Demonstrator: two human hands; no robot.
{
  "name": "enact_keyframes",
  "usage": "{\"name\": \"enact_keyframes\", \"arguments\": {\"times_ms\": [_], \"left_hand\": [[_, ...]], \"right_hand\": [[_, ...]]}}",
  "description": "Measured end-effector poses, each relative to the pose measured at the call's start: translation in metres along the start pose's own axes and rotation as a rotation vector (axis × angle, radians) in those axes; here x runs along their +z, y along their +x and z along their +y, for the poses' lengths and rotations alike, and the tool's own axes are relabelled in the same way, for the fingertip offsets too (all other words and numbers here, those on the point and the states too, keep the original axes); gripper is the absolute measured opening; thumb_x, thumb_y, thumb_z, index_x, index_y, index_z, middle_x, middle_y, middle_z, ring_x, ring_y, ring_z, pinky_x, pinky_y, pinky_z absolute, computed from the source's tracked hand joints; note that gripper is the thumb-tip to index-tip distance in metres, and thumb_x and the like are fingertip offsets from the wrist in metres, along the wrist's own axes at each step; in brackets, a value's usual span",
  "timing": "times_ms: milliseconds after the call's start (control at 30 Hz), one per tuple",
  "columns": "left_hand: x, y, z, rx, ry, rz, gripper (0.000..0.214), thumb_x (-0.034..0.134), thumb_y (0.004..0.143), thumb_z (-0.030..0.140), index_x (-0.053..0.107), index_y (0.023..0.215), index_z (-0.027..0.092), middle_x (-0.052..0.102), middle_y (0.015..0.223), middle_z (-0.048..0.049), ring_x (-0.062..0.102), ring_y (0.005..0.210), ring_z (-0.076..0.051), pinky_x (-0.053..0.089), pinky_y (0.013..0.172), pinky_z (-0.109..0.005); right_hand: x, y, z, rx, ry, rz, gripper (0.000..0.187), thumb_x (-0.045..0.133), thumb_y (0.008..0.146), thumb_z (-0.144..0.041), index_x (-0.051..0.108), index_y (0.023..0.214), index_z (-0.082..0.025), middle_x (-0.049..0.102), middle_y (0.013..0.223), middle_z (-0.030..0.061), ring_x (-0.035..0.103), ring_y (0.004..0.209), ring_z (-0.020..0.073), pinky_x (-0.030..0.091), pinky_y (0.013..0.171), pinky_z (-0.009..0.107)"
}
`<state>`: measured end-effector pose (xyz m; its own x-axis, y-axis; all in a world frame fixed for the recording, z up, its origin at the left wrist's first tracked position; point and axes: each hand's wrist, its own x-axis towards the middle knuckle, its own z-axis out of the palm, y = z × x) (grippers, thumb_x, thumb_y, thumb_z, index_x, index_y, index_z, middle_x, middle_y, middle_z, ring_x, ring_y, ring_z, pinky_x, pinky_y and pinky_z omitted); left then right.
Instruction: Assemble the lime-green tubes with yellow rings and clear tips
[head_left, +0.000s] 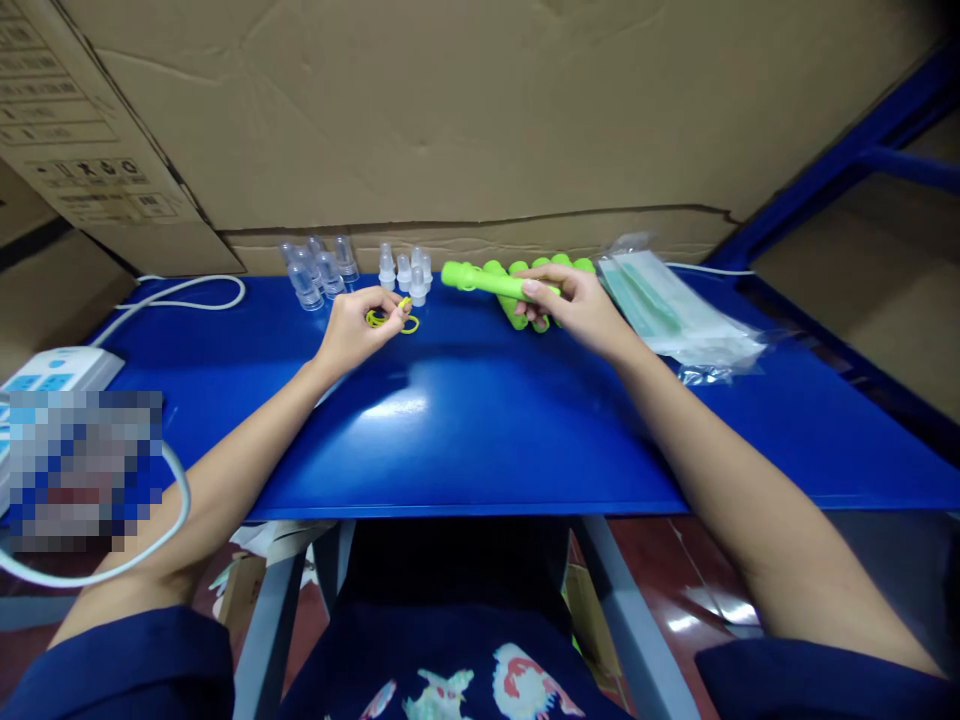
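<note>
My right hand point(574, 305) is closed around a bright green plastic tube point(484, 280), which it holds level above the blue table point(465, 430), pointing left. Under and behind that hand lies a pile of several more green tubes point(525, 310). My left hand point(356, 325) rests on the table and pinches a yellow rubber band point(403, 304) between thumb and fingertips. A few more yellow rubber bands point(391, 322) lie on the table right beside those fingers.
Clear plastic caps point(319, 268) and small white nozzles point(405, 270) stand at the table's back edge. A pile of clear bags holding green sheets point(675, 310) lies at the right. A white power strip point(52, 372) and cable point(187, 295) lie left. Cardboard boxes point(450, 110) wall the back.
</note>
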<state>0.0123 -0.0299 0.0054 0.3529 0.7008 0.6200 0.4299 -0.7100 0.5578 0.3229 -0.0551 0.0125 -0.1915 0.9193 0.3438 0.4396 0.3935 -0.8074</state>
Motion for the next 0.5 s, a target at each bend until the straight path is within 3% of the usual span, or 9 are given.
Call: {"name": "enact_keyframes", "arguments": {"times_ms": [100, 167, 333, 500], "left_hand": [[0.006, -0.003, -0.002, -0.151, -0.029, 0.030, 0.020, 0.064, 0.083, 0.031, 0.067, 0.070, 0.015, 0.079, 0.089, -0.0090, 0.074, 0.084, -0.019, 0.055, 0.074, -0.028], [0.009, -0.004, -0.002, -0.206, -0.014, 0.042, 0.020, 0.063, 0.082, 0.029, 0.066, 0.069, 0.015, 0.078, 0.085, -0.0085, 0.073, 0.080, -0.019, 0.054, 0.071, -0.028], [0.013, -0.007, -0.006, -0.068, 0.184, -0.078, 0.008, 0.067, 0.077, 0.019, 0.061, 0.072, 0.017, 0.074, 0.080, -0.0037, 0.071, 0.078, -0.018, 0.053, 0.077, -0.029], [0.016, -0.005, -0.015, 0.005, 0.162, -0.085, 0.016, 0.061, 0.080, 0.007, 0.060, 0.093, 0.017, 0.074, 0.089, -0.0047, 0.071, 0.081, -0.016, 0.055, 0.076, -0.027]], "right_hand": [[0.011, -0.002, 0.004, -0.065, -0.393, 0.178, 0.040, 0.055, 0.094, -0.050, 0.072, 0.115, -0.020, 0.074, 0.085, 0.0086, 0.064, 0.068, 0.0216, 0.053, 0.069, 0.039], [0.022, -0.003, 0.006, -0.144, -0.587, 0.183, 0.039, 0.051, 0.096, -0.042, 0.071, 0.120, -0.018, 0.074, 0.096, 0.0122, 0.068, 0.083, 0.0276, 0.054, 0.080, 0.044], [0.042, -0.005, 0.009, -0.175, -0.906, 0.061, 0.044, 0.044, 0.099, -0.029, 0.063, 0.134, -0.010, 0.068, 0.103, 0.0204, 0.062, 0.106, 0.0352, 0.051, 0.092, 0.050], [0.052, 0.001, 0.016, -0.181, -0.960, 0.007, 0.048, 0.043, 0.099, -0.032, 0.056, 0.140, -0.009, 0.062, 0.107, 0.0228, 0.057, 0.107, 0.0378, 0.050, 0.090, 0.053]]}}
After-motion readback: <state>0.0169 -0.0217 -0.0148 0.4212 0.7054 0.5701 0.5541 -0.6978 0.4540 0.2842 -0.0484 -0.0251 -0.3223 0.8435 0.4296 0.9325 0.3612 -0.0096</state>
